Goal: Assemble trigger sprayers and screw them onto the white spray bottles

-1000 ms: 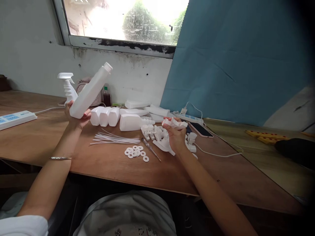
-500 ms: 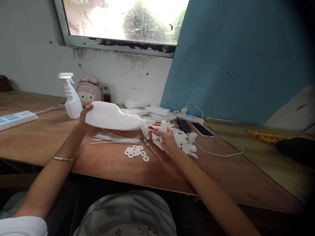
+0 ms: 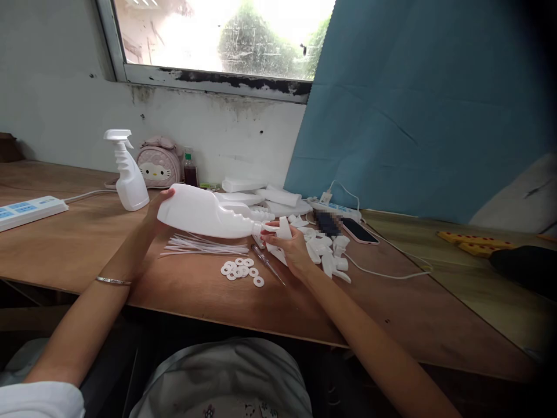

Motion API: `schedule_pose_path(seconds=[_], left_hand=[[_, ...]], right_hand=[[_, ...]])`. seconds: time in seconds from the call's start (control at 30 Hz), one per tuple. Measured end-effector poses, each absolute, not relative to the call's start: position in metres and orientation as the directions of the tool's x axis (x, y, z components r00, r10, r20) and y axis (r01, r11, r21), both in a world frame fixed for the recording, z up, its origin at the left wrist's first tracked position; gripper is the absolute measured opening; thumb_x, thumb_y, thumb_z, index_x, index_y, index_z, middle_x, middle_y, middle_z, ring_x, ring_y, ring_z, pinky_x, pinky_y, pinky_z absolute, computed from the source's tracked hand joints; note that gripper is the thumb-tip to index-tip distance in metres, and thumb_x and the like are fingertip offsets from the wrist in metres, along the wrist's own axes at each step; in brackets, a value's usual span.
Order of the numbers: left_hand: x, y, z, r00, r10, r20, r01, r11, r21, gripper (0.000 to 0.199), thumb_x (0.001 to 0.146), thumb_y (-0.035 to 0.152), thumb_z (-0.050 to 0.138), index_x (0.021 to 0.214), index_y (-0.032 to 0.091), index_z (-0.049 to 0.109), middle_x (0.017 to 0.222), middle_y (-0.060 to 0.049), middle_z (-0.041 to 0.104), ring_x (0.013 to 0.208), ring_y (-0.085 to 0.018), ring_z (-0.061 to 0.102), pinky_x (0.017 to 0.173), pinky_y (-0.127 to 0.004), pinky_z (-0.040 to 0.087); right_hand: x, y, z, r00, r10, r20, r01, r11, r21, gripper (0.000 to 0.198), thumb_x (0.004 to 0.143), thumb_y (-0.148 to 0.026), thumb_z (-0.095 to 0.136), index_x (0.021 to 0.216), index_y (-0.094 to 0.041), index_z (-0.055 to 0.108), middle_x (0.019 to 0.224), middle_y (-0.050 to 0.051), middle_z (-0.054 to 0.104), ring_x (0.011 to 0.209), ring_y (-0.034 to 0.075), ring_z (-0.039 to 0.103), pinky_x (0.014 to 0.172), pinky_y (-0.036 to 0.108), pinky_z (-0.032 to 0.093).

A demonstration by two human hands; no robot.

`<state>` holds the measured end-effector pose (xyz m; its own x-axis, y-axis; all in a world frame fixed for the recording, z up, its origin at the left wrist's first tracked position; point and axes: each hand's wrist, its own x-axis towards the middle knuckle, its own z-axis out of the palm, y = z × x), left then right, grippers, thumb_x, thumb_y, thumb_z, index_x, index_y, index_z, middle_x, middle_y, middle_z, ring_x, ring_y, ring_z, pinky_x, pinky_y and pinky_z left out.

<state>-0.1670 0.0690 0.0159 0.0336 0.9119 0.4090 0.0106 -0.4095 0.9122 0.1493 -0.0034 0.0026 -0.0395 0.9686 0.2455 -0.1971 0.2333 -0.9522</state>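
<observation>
My left hand [image 3: 155, 210] grips the base of a white plastic bottle [image 3: 204, 212], held nearly level above the wooden table [image 3: 87, 244] with its neck pointing right. My right hand [image 3: 289, 245] holds a white trigger sprayer head [image 3: 281, 231] right at the bottle's neck. Just under the bottle lie a bundle of thin white dip tubes [image 3: 202, 245], several white washers [image 3: 241, 270] and a small screwdriver [image 3: 266, 263]. A heap of loose sprayer heads [image 3: 326, 249] lies beside my right hand.
A finished spray bottle [image 3: 128, 174] stands at the left by a pink bag [image 3: 159, 165] and a small dark bottle [image 3: 190, 169]. More empty bottles [image 3: 265, 196] lie behind. Power strips [image 3: 26, 210], a phone [image 3: 359, 230] with a cable, a blue sheet [image 3: 413, 104].
My left hand has swung the bottle down from raised and tilted to nearly level. My right hand has brought a sprayer head from the heap to the bottle's neck.
</observation>
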Motion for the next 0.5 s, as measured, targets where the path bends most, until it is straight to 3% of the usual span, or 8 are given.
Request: schedule_pose_path(seconds=[0.07,0.27,0.5], left_hand=[[-0.1667,0.069,0.0158,0.019,0.934,0.356,-0.044,-0.355,0.934,0.047,0.069,0.057,0.046,0.085,0.013,0.053,0.063,-0.007,0.066,0.07,-0.029,0.064,0.068,-0.042,0.053],[-0.1681,0.0719,0.0106,0.059,0.912,0.407,-0.028,-0.406,0.914,0.052,0.069,0.059,0.047,0.085,0.011,0.055,0.063,-0.007,0.066,0.073,-0.028,0.064,0.07,-0.041,0.053],[-0.1677,0.0735,0.0082,0.012,0.935,0.354,-0.051,-0.353,0.934,0.052,0.071,0.055,0.046,0.093,0.009,0.054,0.068,-0.008,0.067,0.071,-0.027,0.063,0.065,-0.039,0.053]], right_hand=[[0.1492,-0.0035,0.0017,-0.04,0.965,0.26,-0.186,0.248,-0.951,0.042,0.045,-0.025,0.08,0.083,-0.017,0.064,0.072,0.003,0.069,0.068,0.018,0.064,0.07,0.032,0.05],[0.148,-0.0064,0.0022,-0.033,0.952,0.304,-0.109,0.299,-0.948,0.04,0.046,-0.025,0.08,0.082,-0.017,0.064,0.065,-0.001,0.065,0.062,0.014,0.061,0.063,0.028,0.049],[0.1477,-0.0077,0.0024,-0.047,0.941,0.334,-0.015,0.334,-0.942,0.034,0.052,-0.024,0.077,0.082,-0.018,0.063,0.069,-0.002,0.063,0.06,0.011,0.055,0.056,0.024,0.045]])
